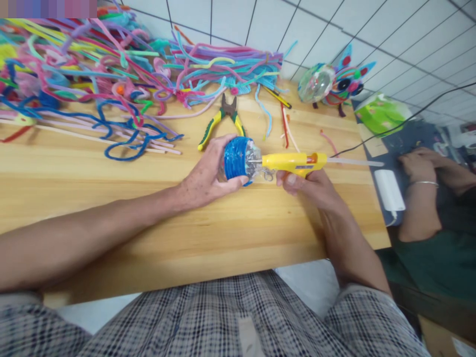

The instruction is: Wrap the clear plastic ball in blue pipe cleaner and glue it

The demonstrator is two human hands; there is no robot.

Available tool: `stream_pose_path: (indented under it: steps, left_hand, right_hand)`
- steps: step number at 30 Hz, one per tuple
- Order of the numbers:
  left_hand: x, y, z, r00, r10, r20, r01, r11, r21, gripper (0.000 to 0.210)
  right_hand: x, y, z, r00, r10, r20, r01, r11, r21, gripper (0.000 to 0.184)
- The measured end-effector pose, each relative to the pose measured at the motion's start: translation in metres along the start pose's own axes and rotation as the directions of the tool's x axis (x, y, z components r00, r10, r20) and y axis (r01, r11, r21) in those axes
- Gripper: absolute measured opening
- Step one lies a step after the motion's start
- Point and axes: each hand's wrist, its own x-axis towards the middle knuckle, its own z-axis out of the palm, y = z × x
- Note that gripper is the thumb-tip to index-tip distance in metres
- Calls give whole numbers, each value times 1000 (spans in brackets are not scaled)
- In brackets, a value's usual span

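Observation:
My left hand (208,173) is wrapped round a clear plastic bottle piece (254,159) banded with blue pipe cleaner (236,157), which lies on its side just above the wood. From the right, my right hand (307,184) grips a yellow hot glue gun (286,161) by its handle. The gun's metal nozzle meets the clear end of the bottle piece. A pale glue stick (355,161) juts out of the gun's back. Pliers (223,121) with yellow-green handles lie partly open behind my left hand.
Pipe cleaners in many colours (92,74) pile up at the back left, with a bundle (230,64) beside them. A decorated bottle figure (316,83) stands at the back right. Another person's hands (420,161) rest near a white box (389,190). A black cord (405,121) crosses the right.

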Motion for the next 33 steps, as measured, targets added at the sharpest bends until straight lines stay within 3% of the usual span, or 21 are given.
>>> stream_pose_path:
  steps: [6, 11, 22, 33]
  left_hand:
    - [0, -1, 1, 999, -35, -18, 35, 999, -14, 95]
    - [0, -1, 1, 1000, -18, -14, 18, 1000, -13, 94]
    - [0, -2, 1, 1000, 13, -9, -13, 1000, -8, 94]
    - [1, -1, 1, 1000, 2, 5, -2, 1000, -15, 95]
  right_hand:
    - [-2, -4, -6, 995, 50, 82, -48, 998, -30, 46]
    - [-2, -6, -2, 994, 67, 83, -65, 998, -28, 46]
    - [-1, -12, 6, 994, 113, -9, -114, 991, -68, 57]
    - [-2, -11, 6, 994, 103, -37, -106, 991, -77, 52]
